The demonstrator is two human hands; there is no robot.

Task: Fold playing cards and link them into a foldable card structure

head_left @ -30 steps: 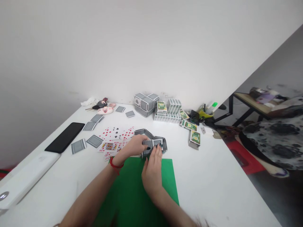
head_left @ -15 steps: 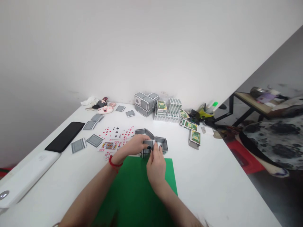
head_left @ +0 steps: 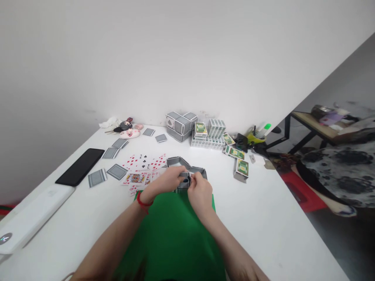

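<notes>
A small structure of folded grey-backed playing cards (head_left: 184,168) stands on the white table (head_left: 263,218) at the far edge of a green mat (head_left: 172,238). My left hand (head_left: 165,180), with a red band at the wrist, is closed on the structure's near left side. From the right, my right hand (head_left: 200,192) pinches the same near part, and its fingers meet the left hand's. Face-up cards (head_left: 143,168) lie spread just left of the hands.
Loose grey-backed cards (head_left: 116,171), a black phone (head_left: 80,166) and a white device (head_left: 32,216) lie at the left. A finished card block (head_left: 181,127), card boxes (head_left: 215,134) and green-backed packs (head_left: 241,168) stand at the back. The table's right edge drops to the floor.
My right hand has slid forward and right and its fingers have curled into a pinch on the card structure. The left hand keeps its hold.
</notes>
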